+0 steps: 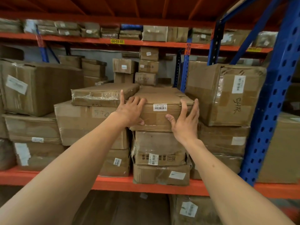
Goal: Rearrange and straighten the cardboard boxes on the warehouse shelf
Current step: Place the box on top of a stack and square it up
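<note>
Warehouse shelf (146, 184), centre stack: top flat box (162, 98). Left hand (129, 111) and right hand (185, 122) spread on its near corners. Likely stiff, moderately heavy; hold corners.

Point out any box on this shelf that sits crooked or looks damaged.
The flat plastic-wrapped cardboard box lies skewed atop the large brown box, its right corner angled toward the barcode-labelled brown box that both hands, left hand and right hand, press on. The bottom box in that stack looks crumpled.
</note>
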Motion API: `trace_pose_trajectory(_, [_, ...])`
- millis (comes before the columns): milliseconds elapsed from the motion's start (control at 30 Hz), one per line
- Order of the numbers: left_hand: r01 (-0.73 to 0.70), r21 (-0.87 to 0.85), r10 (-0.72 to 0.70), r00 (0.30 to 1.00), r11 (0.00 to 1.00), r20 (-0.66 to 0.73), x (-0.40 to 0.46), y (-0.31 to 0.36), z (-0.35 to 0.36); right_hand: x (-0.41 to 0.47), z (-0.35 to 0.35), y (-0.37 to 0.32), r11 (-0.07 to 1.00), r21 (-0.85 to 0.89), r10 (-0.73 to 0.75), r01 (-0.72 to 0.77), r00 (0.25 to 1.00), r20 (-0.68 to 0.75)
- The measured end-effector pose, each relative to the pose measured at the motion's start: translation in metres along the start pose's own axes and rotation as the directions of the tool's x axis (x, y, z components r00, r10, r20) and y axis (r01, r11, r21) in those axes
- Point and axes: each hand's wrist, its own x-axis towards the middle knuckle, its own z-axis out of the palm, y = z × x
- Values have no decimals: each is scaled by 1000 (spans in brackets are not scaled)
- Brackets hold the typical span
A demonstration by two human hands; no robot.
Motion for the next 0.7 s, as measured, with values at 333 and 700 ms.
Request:
trace_pose_trajectory(333, [63, 37, -66, 995, 997, 75, -7, 15, -9, -8, -55, -5, 991, 80, 72, -105, 939, 336])
trace_pose_trajectory(700, [56, -257, -50, 998, 965, 30, 16, 65, -74, -54, -107, 65, 147, 791, 596, -594, 691, 408])
